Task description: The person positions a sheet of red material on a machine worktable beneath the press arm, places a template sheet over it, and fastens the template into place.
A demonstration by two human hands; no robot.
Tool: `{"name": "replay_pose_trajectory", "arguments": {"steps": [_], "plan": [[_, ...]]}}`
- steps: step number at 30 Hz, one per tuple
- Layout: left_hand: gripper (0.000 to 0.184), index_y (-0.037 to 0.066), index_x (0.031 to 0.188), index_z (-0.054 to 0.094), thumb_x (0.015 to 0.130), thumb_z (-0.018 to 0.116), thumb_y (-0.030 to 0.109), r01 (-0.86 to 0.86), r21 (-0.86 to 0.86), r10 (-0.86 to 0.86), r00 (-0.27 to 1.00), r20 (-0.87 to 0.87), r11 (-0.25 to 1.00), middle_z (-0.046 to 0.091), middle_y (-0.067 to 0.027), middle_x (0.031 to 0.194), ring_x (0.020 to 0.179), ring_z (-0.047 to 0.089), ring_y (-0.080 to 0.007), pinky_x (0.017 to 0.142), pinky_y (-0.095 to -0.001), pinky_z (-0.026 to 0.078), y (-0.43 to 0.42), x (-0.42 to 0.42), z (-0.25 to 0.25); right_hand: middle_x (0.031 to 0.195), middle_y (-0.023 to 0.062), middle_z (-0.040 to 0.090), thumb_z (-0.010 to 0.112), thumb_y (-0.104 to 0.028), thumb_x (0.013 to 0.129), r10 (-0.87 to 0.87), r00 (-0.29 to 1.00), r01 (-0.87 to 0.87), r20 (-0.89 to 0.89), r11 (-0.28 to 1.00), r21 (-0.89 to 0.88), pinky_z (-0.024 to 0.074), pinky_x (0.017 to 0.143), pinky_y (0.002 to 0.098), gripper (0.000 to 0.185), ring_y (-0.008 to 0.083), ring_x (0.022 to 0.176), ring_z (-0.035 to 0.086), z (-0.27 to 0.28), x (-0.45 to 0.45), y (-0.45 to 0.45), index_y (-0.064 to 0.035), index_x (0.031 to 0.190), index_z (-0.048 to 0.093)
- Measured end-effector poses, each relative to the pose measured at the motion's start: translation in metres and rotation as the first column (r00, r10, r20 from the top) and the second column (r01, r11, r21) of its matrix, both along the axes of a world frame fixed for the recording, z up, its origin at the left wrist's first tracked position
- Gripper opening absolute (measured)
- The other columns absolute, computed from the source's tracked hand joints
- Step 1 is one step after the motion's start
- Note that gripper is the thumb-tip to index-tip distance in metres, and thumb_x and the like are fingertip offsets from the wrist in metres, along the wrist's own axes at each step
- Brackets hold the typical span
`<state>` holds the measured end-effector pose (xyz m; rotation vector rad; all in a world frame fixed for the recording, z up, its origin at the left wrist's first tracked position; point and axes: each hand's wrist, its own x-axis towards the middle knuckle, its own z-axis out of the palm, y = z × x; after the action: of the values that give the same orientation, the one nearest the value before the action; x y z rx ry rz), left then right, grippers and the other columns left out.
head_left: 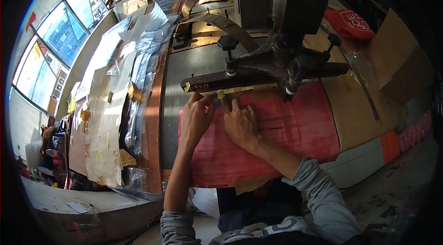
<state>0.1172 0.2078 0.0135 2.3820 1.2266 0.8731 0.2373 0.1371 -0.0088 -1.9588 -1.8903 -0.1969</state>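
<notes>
Metal-topped workshop bench (pixel 184 67): red sheet (pixel 295 125) beneath both hands; yellow tab (pixel 221 93) at its far edge, just beyond right index, before crosswise bar (pixel 207 82). Left hand (pixel 196 117), right hand (pixel 241 124): fingers bent, grips unclear.

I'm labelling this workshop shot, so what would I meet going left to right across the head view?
Windows → brown strip → left hand → right hand → red cloth with white lettering → open cardboard box.
</notes>
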Motion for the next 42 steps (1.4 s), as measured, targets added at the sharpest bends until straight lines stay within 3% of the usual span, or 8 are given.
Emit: {"name": "replay_pose_trajectory", "arguments": {"steps": [3,9,14,24,30,36,42], "plan": [[0.027,0.010,0.105,0.069,0.080,0.059,0.009,0.022,0.153,-0.008,0.995,-0.096,0.988,0.057,-0.0135,0.082,0.074,0.058,-0.0261,0.071,-0.0372,0.048,-0.003,0.003,0.000,0.088,0.0147,0.056,0.057,-0.013,0.076,0.006,1.000,-0.006,0.016,1.000,0.006,0.0491,0.073,0.0390,0.051,0.0243,0.062,0.064,-0.003,0.002,0.000,-0.0010,0.125,0.052],[0.036,0.012,0.112,0.065,0.077,0.060,0.010,0.049,0.107,-0.029,0.983,-0.180,0.993,0.055,-0.0155,0.090,0.084,0.056,-0.0287,0.077,-0.0395,0.047,-0.007,0.005,-0.003,0.087,0.0135,0.056,0.056,-0.011,0.075,-0.001,0.999,-0.001,0.053,0.999,0.033,0.0488,0.073,0.0387,0.051,0.0230,0.062,0.064,-0.004,0.001,0.002,-0.0006,0.125,0.053],[0.038,0.013,0.115,0.062,0.077,0.062,0.013,0.030,0.158,0.009,0.971,-0.241,0.987,0.054,-0.0152,0.088,0.084,0.056,-0.0290,0.074,-0.0399,0.047,-0.009,0.006,-0.005,0.088,0.0147,0.058,0.056,-0.011,0.076,0.025,0.998,-0.026,0.056,1.000,0.017,0.0482,0.074,0.0388,0.048,0.0227,0.060,0.064,-0.002,0.003,0.003,0.0034,0.121,0.052],[0.041,0.013,0.118,0.058,0.078,0.062,0.016,0.024,0.123,0.013,0.957,-0.291,0.992,0.056,-0.0139,0.087,0.083,0.057,-0.0286,0.070,-0.0397,0.046,-0.012,0.005,-0.005,0.087,0.0131,0.056,0.056,-0.008,0.075,0.015,0.998,-0.015,0.059,1.000,-0.005,0.0488,0.075,0.0383,0.049,0.0239,0.062,0.064,0.000,0.002,0.002,0.0001,0.124,0.053],[0.042,0.013,0.120,0.057,0.078,0.062,0.018,-0.003,0.103,0.038,0.939,-0.340,0.995,0.060,-0.0118,0.079,0.077,0.061,-0.0287,0.070,-0.0401,0.047,-0.013,0.007,-0.003,0.085,0.0129,0.057,0.056,-0.011,0.075,0.036,0.996,-0.039,0.083,0.998,0.039,0.0482,0.073,0.0375,0.046,0.0214,0.059,0.064,-0.002,0.004,0.003,0.0024,0.119,0.054],[0.044,0.013,0.121,0.055,0.078,0.062,0.017,0.009,0.061,0.013,0.937,-0.349,0.998,0.064,-0.0131,0.076,0.064,0.063,-0.0303,0.056,-0.0405,0.048,-0.014,0.007,-0.002,0.087,0.0128,0.056,0.057,-0.009,0.074,0.035,0.998,-0.036,0.051,0.999,0.014,0.0484,0.072,0.0376,0.051,0.0237,0.061,0.064,-0.002,0.004,0.002,-0.0003,0.124,0.053],[0.045,0.013,0.124,0.054,0.079,0.060,0.016,-0.004,0.066,0.032,0.908,-0.417,0.998,0.065,-0.0125,0.077,0.063,0.063,-0.0295,0.055,-0.0395,0.049,-0.017,0.008,0.004,0.085,0.0140,0.057,0.055,-0.010,0.075,0.053,0.996,-0.056,0.066,0.998,0.042,0.0482,0.072,0.0377,0.048,0.0222,0.060,0.064,-0.003,0.005,0.003,0.0034,0.121,0.053]]}}
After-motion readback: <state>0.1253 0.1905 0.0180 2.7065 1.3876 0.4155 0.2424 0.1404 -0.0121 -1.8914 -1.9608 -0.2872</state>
